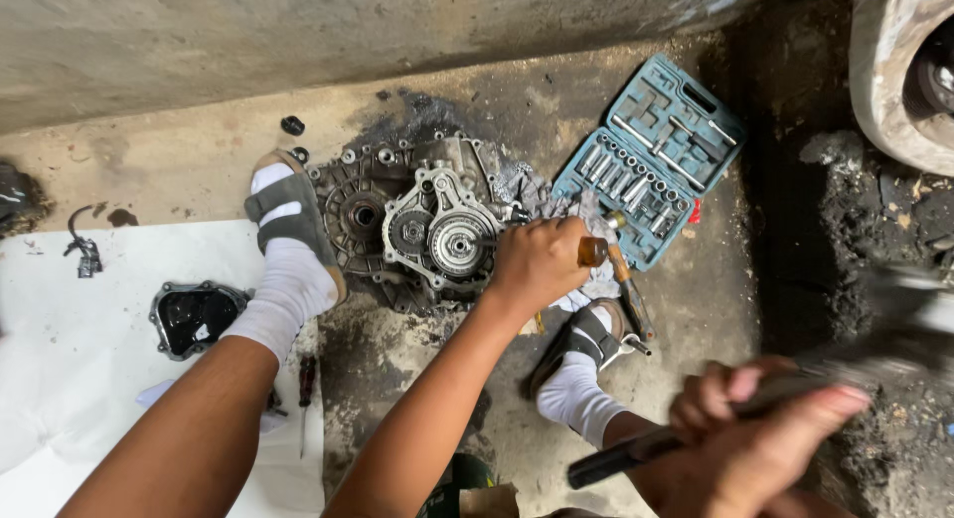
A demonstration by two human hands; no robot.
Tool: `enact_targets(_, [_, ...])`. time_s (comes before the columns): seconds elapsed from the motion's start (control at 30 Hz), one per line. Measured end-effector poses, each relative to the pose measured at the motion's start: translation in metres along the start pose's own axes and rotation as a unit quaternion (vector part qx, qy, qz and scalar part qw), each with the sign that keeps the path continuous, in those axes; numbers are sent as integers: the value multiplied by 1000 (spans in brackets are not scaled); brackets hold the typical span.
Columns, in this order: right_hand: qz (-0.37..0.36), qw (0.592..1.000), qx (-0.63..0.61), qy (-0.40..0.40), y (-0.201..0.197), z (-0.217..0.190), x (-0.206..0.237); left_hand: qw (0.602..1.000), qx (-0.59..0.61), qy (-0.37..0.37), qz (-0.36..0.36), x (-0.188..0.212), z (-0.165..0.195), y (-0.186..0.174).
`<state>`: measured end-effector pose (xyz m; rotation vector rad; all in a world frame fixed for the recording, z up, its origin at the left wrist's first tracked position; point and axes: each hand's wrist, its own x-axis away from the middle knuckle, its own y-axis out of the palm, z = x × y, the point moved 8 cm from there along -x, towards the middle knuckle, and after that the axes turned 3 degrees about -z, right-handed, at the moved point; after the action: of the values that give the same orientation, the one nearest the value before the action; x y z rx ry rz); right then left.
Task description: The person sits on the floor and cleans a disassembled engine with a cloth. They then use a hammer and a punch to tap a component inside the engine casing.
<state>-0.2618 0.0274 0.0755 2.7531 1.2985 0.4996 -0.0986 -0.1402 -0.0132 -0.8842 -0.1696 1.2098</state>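
Oily concrete floor holds a gearbox housing (417, 225) at centre. Left hand (537, 264) grips an amber-handled screwdriver (594, 251) against its right edge; right hand (760, 429), near right, clenches a blurred hammer (696, 419).

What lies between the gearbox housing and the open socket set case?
In the head view, the left hand gripping an amber-handled tool over a crumpled rag, between gearbox housing and socket case.

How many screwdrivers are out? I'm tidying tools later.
2: an amber-handled screwdriver gripped in the left hand at the gearbox; a dark-handled screwdriver on the white sheet. Others may be hidden.
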Motion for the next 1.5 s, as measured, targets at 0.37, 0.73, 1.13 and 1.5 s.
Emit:
enact_targets(0.37, [-29,977,120,177,-3,64,2,997,14,81,1,7,33,-4])
enact_targets(0.73, [-9,975,83,205,2,77,17,994,14,58,-93,25,20,19])
enact_targets(1.13, [-50,971,71,221,24,95,29,996,7,85,-38,21,17,5])
enact_targets(1.5, [-55,967,79,234,25,101,27,997,12,71,-23,12,17,-7])
